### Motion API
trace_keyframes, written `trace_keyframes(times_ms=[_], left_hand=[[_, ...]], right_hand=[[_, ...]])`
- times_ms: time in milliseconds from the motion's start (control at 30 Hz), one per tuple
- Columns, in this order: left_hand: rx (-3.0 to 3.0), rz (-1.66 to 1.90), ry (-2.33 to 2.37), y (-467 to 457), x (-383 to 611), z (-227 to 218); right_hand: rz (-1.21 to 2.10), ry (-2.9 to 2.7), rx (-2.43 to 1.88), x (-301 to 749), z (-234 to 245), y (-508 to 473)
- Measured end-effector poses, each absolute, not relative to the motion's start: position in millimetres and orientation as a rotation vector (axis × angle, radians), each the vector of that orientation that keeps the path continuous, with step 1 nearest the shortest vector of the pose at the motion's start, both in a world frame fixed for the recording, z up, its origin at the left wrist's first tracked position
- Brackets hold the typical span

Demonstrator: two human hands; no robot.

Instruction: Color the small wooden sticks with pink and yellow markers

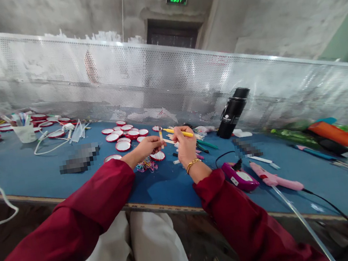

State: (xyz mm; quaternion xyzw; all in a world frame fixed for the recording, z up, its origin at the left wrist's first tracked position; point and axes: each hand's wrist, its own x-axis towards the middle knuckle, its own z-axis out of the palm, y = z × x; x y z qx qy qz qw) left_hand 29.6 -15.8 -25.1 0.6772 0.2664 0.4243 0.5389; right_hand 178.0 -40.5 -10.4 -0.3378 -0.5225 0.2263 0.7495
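My left hand [148,147] pinches a small wooden craft stick [160,134] upright, and the stick's top end looks dark. In my right hand [185,145] is a yellow marker pen [188,134], its tip pointing left close to the stick's upper part. Whether the tip touches the stick I cannot tell. Several white round lids with red rims [123,145] lie behind and left of my left hand. Below it sits a tangle of coloured rubber bands [146,165]. Pale sticks and pens lie around and behind my right hand.
A pink glue gun [274,180] with a cord and a purple box [240,177] are at right. Behind them stands a black flask [233,113]. At left are a blurred dark object [80,158] and a cup of pens [25,132]. A perforated metal screen [182,77] borders the back.
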Motion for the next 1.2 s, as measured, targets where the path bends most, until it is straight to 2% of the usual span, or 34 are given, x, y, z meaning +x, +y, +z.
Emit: trace_keyframes(times_ms=[200,1200], left_hand=[[1.614,1.004,0.652,-15.7,29.4,-24.4],[1.633,0.981,0.655,-10.7,30.2,-28.6]], right_hand=[[0.579,-1.085,-0.739,179.9,-11.8,-37.0],[0.498,-1.144,-0.813,181.2,-14.5,-36.3]])
